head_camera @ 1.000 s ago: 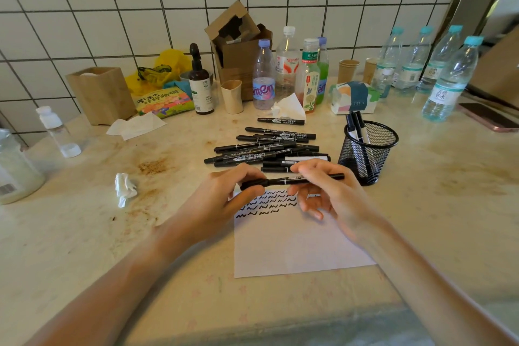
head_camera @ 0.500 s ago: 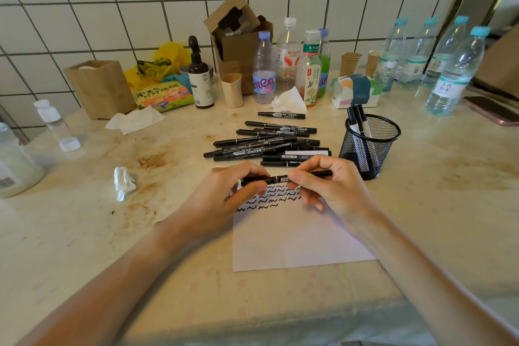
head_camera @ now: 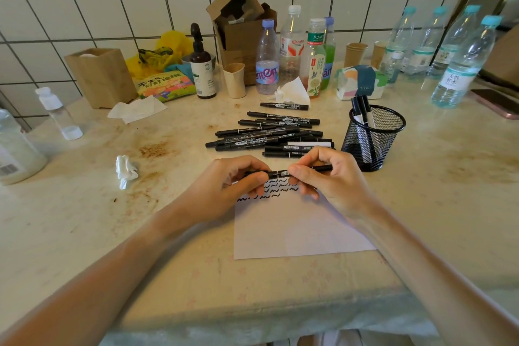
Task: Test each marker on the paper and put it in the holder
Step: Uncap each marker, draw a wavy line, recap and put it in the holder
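Both hands hold one black marker [head_camera: 283,173] level, just above the far edge of the paper [head_camera: 295,227]. The left hand [head_camera: 233,182] has its fingers curled round one end, and the right hand [head_camera: 323,177] pinches the barrel between thumb and fingertips, with the other end sticking out toward the mesh holder [head_camera: 375,137]. Whether the cap is coming off or going back on cannot be told, since the fingers cover that end.

Three rows of short black squiggles [head_camera: 278,189] sit along the paper's far edge, partly under the hands, so several markers seem to have been tested already. The holder, just beyond the paper's far right corner, carries only a few markers [head_camera: 362,112] standing upright. A loose pile of markers [head_camera: 269,135] lies on the table [head_camera: 84,219] just beyond the paper, touching and overlapping each other, well over a dozen by the look of it. By this reckoning the job is in its early part: most of the pile is left to test and drop in.
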